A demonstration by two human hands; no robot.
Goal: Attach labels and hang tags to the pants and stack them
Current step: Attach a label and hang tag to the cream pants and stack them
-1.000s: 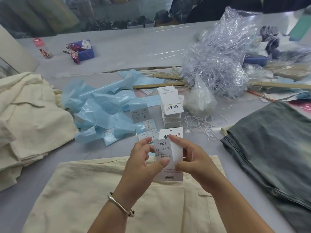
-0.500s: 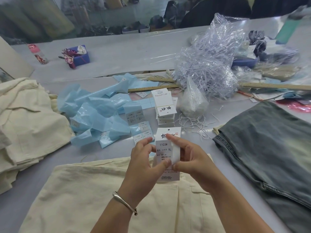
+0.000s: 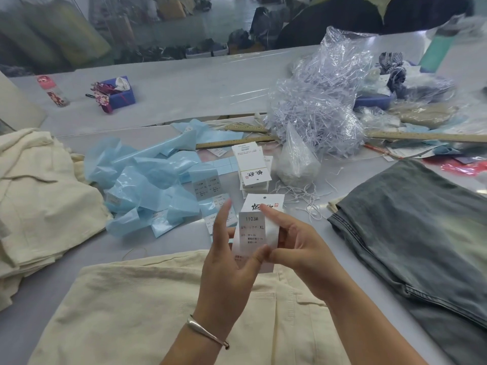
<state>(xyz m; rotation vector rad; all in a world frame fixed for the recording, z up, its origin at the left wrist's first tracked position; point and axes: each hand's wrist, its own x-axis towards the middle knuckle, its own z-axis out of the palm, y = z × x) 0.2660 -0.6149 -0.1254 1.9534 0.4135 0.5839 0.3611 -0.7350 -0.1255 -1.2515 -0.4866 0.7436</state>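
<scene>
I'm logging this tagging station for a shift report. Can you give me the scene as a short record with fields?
left hand: thumb on the sticker, fingers lifted
right hand: pinches the hang tag
hang tag: white, held upright, hole at top
sticker: reads 1103#, XL
cream pants: flat under the hands
denim pants: on the right
tag stack: behind the hands

Head cam, 1 view only: worn on person's head, faces fwd and down over grey table (image 3: 184, 96); hands (image 3: 229, 262) close, centre-low; far bench edge at top, wide-angle.
</scene>
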